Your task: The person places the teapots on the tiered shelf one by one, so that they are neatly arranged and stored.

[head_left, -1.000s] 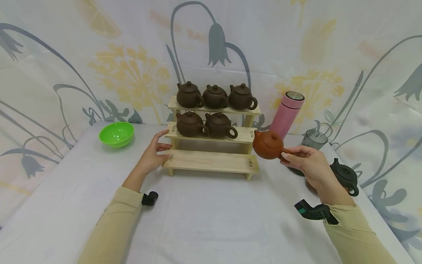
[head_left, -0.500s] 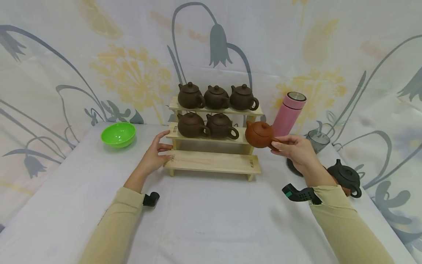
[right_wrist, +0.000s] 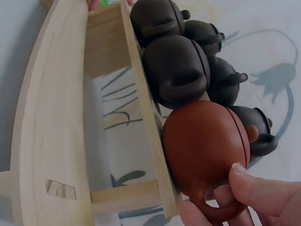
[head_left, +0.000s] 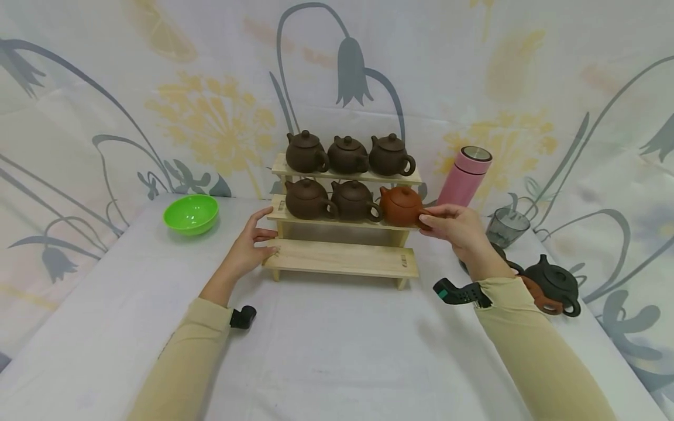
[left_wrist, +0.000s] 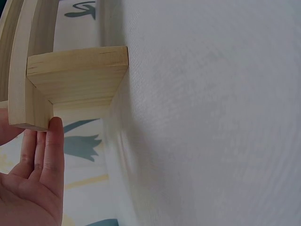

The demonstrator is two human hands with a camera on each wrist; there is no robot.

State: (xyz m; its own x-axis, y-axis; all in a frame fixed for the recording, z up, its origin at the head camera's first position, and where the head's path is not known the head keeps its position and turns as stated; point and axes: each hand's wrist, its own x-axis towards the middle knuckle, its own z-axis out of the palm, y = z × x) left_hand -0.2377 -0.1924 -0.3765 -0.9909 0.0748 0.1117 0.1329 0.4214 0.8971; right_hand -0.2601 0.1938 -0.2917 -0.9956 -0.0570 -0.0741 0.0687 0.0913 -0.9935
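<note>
My right hand (head_left: 459, 233) pinches the handle of a reddish-brown teapot (head_left: 401, 206), thumb uppermost. The teapot stands at the right end of the middle shelf of a three-tier wooden stand (head_left: 342, 257), beside two dark brown teapots (head_left: 354, 202). In the right wrist view, the red teapot's (right_wrist: 200, 146) base meets the shelf board. My left hand (head_left: 243, 248) holds the stand's left end, thumb at the lowest board and index finger up at the middle one. The left wrist view shows its fingertips (left_wrist: 55, 125) against the underside of the board end.
Three dark brown teapots (head_left: 344, 155) line the top shelf; the lowest shelf is bare. At right are a pink thermos (head_left: 463, 178), a glass cup (head_left: 506, 228) and a black teapot (head_left: 553, 280) overlapping another reddish-brown one (head_left: 542, 299). A green bowl (head_left: 191, 215) sits at left.
My right hand has carried the reddish-brown teapot leftward, from in front of the thermos onto the middle shelf's right end. The left hand has stayed on the stand.
</note>
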